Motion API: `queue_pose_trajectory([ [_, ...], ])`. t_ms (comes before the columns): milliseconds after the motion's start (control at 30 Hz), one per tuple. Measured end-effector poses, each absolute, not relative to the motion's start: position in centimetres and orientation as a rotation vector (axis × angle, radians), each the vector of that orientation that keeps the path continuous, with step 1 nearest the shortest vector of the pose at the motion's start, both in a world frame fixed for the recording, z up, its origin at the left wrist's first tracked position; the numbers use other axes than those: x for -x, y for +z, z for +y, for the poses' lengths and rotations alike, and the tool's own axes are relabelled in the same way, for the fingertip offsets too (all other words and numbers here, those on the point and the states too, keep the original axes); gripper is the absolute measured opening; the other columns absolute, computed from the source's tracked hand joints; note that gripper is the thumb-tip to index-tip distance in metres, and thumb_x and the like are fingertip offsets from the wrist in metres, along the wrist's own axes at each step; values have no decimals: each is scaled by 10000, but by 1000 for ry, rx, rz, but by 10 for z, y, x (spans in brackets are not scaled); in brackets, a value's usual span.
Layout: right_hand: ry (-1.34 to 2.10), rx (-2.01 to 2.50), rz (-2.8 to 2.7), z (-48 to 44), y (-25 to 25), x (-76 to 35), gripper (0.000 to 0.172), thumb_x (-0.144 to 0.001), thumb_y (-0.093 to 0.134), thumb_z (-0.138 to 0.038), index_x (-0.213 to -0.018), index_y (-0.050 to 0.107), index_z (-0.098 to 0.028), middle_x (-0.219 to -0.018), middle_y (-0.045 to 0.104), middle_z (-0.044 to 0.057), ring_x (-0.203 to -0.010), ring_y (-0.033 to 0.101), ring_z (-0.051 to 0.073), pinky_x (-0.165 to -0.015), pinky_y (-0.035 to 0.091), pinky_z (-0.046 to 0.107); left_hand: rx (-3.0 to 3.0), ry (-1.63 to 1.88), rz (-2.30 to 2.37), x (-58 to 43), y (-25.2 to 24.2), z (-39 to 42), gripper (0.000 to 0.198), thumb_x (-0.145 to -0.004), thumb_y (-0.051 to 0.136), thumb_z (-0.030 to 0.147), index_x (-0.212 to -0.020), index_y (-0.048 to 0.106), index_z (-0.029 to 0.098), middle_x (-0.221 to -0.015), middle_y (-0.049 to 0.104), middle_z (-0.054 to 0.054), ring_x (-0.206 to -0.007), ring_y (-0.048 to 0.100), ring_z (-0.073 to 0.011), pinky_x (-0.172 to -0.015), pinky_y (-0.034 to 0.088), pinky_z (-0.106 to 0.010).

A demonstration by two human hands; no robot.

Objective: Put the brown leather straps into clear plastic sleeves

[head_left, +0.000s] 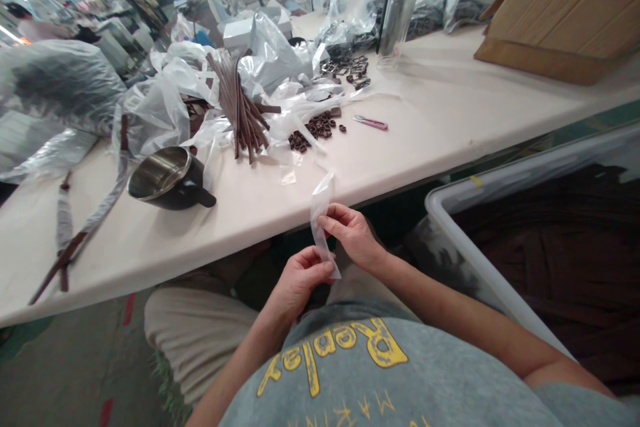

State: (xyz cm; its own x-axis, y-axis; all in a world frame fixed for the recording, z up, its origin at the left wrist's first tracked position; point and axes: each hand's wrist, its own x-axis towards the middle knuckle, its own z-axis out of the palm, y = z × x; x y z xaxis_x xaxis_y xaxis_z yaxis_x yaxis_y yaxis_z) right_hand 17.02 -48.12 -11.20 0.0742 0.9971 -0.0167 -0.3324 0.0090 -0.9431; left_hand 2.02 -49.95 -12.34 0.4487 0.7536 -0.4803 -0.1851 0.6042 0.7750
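Now, a narrow clear plastic sleeve [323, 223] is held upright in front of the torso, just below the edge of the white table [425, 100], and is gripped by both hands. Its upper part is pinched between the thumb and fingertips of the right hand [353, 237], while its lower end is held by the curled fingers and thumb of the left hand [300, 283]. A pinch of this kind suits thin film well, since slipping is limited and the soft sheet is kept from folding on itself. Light is caught along the creases of the translucent plastic. On the table, a bundle of long brown straps [240, 103] is laid over crumpled white plastic bags [165, 110], near a heap of small brown rings [315, 128], metal buckles [347, 68] and a pink utility knife [370, 122]. A steel cup with a black handle [167, 177] lies tilted on the table top, a steel flask [400, 13] is stood upright further off, and a cardboard box [565, 13] is placed at the far right. Dark straps [560, 267] are piled in a white plastic bin [500, 287] beside the person.
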Motion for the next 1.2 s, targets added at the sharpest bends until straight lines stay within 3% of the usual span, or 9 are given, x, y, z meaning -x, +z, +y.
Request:
queue_pose_trajectory([
  [200,1323,944,-963,-486,-114,-163,319,-743,760,-454,-762,614,-172,-679,552,-49,-606,475,93,-589,418,217,-907,460,1073,-14,-123,-504,399,-617,862,432,-850,778,120,-711,707,-59,-623,603,-148,-629,494,-258],
  [367,1292,906,-1044,-477,-122,-171,395,-714,786,-528,-808,642,-172,-776,614,-37,-706,518,104,-736,437,239,-861,401,1171,-14,-137,-496,464,-455,916,502,-737,760,168,-768,744,-76,-785,671,-256,-770,547,-344],
  [633,1416,958,-975,-478,-110,-198,430,-654,824,-544,-729,621,-172,-679,582,-53,-627,513,93,-635,444,221,-1084,480,1077,-27,-132,-501,301,-584,852,430,-644,719,167,-665,667,-35,-694,585,-201,-677,491,-293],
  [800,1395,1185,-1237,-499,-105,-206,309,-754,769,-436,-890,684,-172,-772,651,0,-667,566,139,-619,455,242,-1038,484,920,-45,-116,-514,153,-618,782,292,-621,713,156,-606,635,-10,-590,508,-136,-627,419,-261],
  [900,1282,1296,-1422,-493,-115,-220,307,-860,644,-483,-784,708,-192,-714,660,18,-660,594,175,-615,478,270,-973,508,915,-46,-121,-502,149,-604,769,284,-615,705,151,-582,613,2,-551,476,-114,-600,386,-254],
  [1200,773,1714,-1438,-496,-120,-284,315,-824,550,-579,-798,742,-331,-884,754,51,-913,696,339,-858,556,459,-1341,574,1070,25,-102,-481,172,-740,741,349,-718,763,181,-652,665,-24,-593,525,-143,-589,402,-254],
])
